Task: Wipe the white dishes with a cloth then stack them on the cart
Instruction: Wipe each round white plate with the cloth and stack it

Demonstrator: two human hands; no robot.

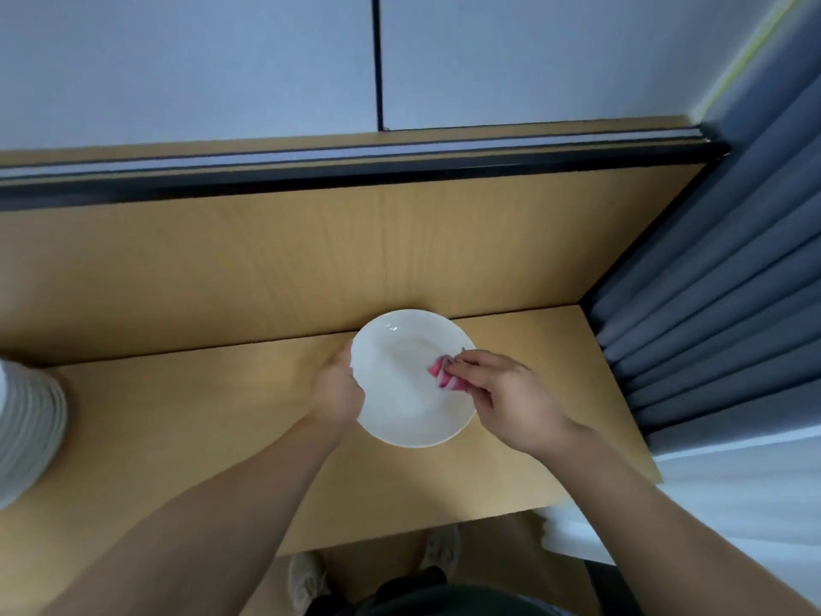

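A white plate (402, 393) is held over the wooden table (200, 437), near its back edge. My left hand (336, 389) grips the plate's left rim. My right hand (504, 395) pinches a small pink cloth (445, 373) and presses it against the plate's inner right side. At the far left edge of the view stands a tall stack of white dishes (26, 420), partly cut off.
A wooden back panel (311, 255) rises behind the table, with a white wall above it. A grey curtain (719, 313) hangs along the table's right side. My shoes (440, 549) show on the floor below the table's front edge.
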